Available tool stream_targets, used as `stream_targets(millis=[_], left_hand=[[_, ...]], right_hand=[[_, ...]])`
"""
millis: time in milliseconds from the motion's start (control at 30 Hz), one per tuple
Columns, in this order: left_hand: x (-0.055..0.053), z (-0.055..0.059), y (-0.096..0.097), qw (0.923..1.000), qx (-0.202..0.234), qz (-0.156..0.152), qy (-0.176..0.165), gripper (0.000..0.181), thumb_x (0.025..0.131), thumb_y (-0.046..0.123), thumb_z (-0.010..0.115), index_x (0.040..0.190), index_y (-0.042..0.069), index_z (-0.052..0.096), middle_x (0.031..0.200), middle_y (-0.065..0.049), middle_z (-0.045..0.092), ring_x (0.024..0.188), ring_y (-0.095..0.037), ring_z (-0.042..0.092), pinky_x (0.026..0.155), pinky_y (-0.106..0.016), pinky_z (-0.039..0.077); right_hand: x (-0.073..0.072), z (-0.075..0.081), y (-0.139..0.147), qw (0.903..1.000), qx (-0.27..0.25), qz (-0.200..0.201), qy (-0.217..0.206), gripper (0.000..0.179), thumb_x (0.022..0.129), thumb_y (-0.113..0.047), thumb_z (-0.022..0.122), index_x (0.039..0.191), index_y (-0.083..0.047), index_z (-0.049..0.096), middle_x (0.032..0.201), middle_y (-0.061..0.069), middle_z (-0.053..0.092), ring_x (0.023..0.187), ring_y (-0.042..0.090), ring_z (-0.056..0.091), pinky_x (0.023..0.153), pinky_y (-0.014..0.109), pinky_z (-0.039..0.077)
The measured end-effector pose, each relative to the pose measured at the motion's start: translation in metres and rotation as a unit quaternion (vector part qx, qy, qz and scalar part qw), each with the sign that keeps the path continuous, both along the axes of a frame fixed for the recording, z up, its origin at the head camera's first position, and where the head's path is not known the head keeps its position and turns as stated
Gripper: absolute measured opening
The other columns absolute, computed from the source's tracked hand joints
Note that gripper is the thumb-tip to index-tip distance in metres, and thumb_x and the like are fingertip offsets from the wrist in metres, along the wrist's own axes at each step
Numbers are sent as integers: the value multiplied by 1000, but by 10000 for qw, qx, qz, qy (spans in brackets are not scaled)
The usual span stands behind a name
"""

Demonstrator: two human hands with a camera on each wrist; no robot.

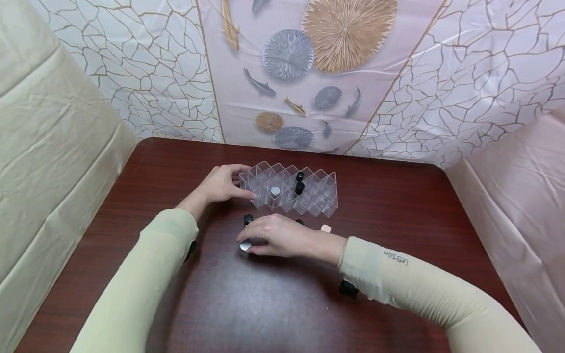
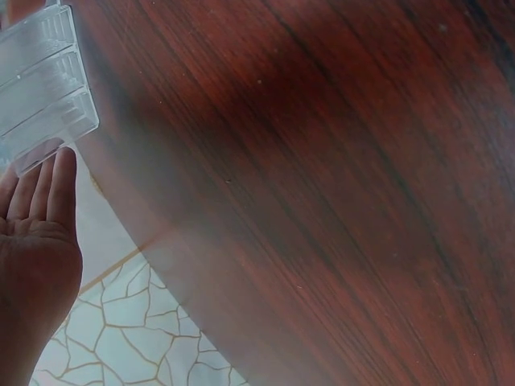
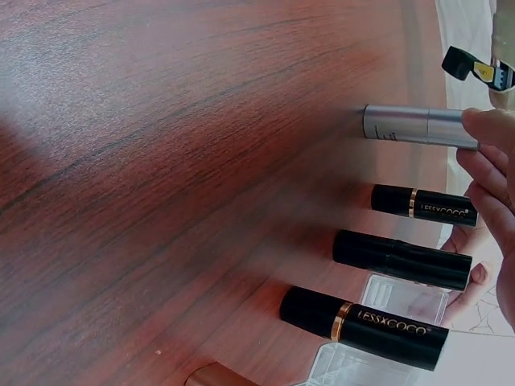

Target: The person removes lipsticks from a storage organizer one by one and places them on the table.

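A clear organizer (image 1: 318, 193) with diamond-shaped compartments stands on the table. My left hand (image 1: 220, 184) holds its left end, thumb along the front and fingers behind; in the left wrist view the straight fingers (image 2: 60, 185) reach its edge. Inside the organizer are a silver-topped tube (image 1: 275, 190) and two black tubes (image 1: 299, 188). In front of it, my right hand (image 1: 280, 235) pinches an upright silver cosmetic tube (image 3: 410, 125) between thumb and fingers. Close by stand black tubes, among them a gold-banded one (image 3: 362, 326) and a plain one (image 3: 402, 259).
A pink-topped tube (image 1: 325, 228) stands beyond my right wrist. A brown tube (image 3: 217, 375) shows at the bottom of the right wrist view. Patterned cloth (image 1: 167, 73) hangs behind the dark wooden table (image 1: 260, 304), with plain cloth at both sides.
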State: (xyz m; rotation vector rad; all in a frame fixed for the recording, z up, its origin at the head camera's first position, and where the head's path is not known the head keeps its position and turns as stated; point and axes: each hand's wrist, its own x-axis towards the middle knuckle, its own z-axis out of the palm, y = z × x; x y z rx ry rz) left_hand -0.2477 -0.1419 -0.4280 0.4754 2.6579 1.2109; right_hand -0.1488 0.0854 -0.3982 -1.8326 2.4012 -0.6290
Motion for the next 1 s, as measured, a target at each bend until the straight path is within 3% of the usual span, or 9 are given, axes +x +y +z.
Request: stream_targets(millis=[500,800,1000], left_hand=[[-1,-1,2,10000,46,-7,-40,89,75,31,100,150,4,59,143,-16,68,129,-33,68,109,-45,55],[-2,-1,1,10000,-35,-3,-8,88,76,32,100,150,4,60,142,-15,69,128,-32,68,109,-44,55],[0,-1,0,9999,-92,28,-84,89,76,35,99,150,6,60,143,-14,68,128,-32,68,108,-45,55]], right_hand=[[0,5,3,9995,266,-162,-16,35,97,-21,82,128,-8,75,124,0,77,120,16,71,107,29,54],[2,23,11,9998,125,-146,47,38,95,-23,84,129,-9,76,125,-1,78,118,16,72,106,29,55],[-6,36,20,9998,9,-192,36,39,93,-20,85,128,-8,76,123,2,78,118,17,72,106,30,55]])
